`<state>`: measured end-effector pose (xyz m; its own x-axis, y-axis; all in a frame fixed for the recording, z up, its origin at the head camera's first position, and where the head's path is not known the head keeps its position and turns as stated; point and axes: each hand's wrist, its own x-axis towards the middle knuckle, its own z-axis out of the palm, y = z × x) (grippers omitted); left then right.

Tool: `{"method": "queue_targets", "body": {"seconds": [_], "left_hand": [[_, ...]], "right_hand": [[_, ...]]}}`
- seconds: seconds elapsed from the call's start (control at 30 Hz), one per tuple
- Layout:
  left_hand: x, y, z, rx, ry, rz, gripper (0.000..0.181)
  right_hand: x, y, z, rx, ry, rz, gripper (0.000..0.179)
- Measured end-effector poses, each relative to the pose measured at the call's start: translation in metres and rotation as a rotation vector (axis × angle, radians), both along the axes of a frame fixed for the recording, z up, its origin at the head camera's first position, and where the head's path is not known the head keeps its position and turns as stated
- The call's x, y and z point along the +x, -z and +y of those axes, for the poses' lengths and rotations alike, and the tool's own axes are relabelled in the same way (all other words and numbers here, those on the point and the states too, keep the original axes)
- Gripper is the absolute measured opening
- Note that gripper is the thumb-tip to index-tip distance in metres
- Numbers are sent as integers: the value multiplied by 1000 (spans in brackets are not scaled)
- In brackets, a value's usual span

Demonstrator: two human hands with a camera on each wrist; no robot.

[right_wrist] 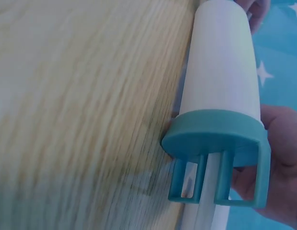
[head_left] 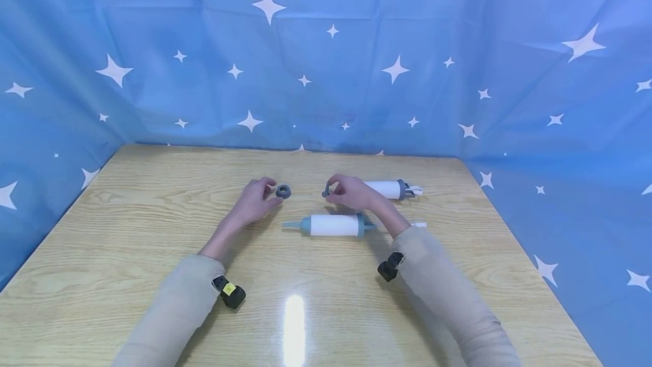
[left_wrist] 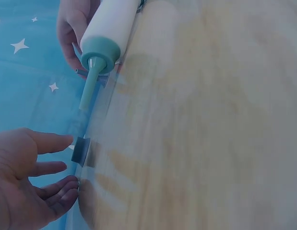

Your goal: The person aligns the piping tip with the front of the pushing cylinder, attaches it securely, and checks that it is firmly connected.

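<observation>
On my head feed, the left hand is spread loosely, holding nothing, with its fingertips just left of a small dark grey ring on the wooden table. To the right, the right hand curves thumb and forefinger about a small grey nozzle; I can't tell whether they grip it. A grey-ended tube lies partly hidden behind that hand, farther right. The teal-ended tube lies nearer me, its spout pointing left.

My left wrist feed shows the ring just beyond the left hand's relaxed fingertips.

On my right wrist feed, the teal-ended tube covers part of the right hand, hiding its fingertips.
</observation>
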<state>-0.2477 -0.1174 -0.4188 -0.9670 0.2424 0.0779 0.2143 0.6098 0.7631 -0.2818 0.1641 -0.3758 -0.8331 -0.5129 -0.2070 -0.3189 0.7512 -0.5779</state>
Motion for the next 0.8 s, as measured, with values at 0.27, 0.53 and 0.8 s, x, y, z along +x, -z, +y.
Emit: {"method": "queue_targets", "body": {"seconds": [0.27, 0.53, 0.8], "left_hand": [[-10, 0, 10, -26, 6, -20, 58], [-11, 0, 16, -75, 31, 30, 42], [-8, -1, 19, -132, 20, 6, 32]], "right_hand": [[-9, 5, -2, -17, -44, -21, 37], [-11, 5, -5, -41, -60, -9, 16], [-15, 12, -8, -1, -55, 58, 8]]}}
